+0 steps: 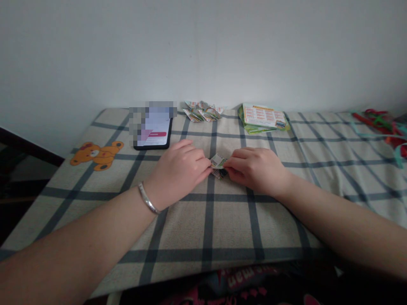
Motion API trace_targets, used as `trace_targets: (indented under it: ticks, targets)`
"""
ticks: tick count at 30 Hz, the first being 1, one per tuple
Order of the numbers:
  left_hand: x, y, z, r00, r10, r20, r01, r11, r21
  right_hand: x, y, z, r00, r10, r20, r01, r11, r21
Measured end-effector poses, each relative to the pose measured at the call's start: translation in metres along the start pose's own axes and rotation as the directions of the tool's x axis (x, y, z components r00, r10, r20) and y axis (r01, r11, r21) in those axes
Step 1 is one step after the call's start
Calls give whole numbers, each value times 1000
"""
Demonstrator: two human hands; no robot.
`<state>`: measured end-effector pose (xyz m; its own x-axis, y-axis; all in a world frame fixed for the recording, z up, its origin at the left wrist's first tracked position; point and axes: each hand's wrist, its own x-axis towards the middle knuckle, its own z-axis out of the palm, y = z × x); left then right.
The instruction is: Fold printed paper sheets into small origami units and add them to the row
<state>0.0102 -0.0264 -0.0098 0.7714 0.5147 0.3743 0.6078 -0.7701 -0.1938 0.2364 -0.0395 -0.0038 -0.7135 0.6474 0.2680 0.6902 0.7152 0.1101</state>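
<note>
Pinched both sides of the paper (218,161) in the fingers (203,164) of the left hand (181,165) and right hand (257,168), low over the bench (181,237), likely to keep it still, with cards (265,115) farther back.

Dark cloth (232,279), bottom centre: letters resembling "man" showed.
Folded paper (218,160), centre: print was illegible.
Card stack (263,116), upper right of centre: lines were too small to read.
Phone (156,132), upper left: screen text was unreadable.

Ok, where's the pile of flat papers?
In the head view, the pile of flat papers lies right of centre near the wall, beyond the right hand and right of the folded pieces.
</note>
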Motion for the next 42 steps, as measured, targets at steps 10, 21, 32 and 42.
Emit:
trace_targets:
  ticks: [10, 21, 32, 42]
  targets:
    - [-1, -5, 7, 998, 64, -14, -65, 989, -131, -2, 2, 2, 999, -4, -34, 9, 988, 155]
    - [0, -6, 10, 1000, -2, 11, 6, 943, -331, 0, 9, 3, 1000, -25, -1, 24, 946, 324]
    - [2, -8, 9, 999, -33, 18, 38, 906, -422, 6, 5, 14, 991, 128, -50, -103, 932, 348]
    - [3, -6, 11, 999, -49, -9, 40, 902, -430, 10, 6, 18, 977, 202, -63, -161, 904, 396]
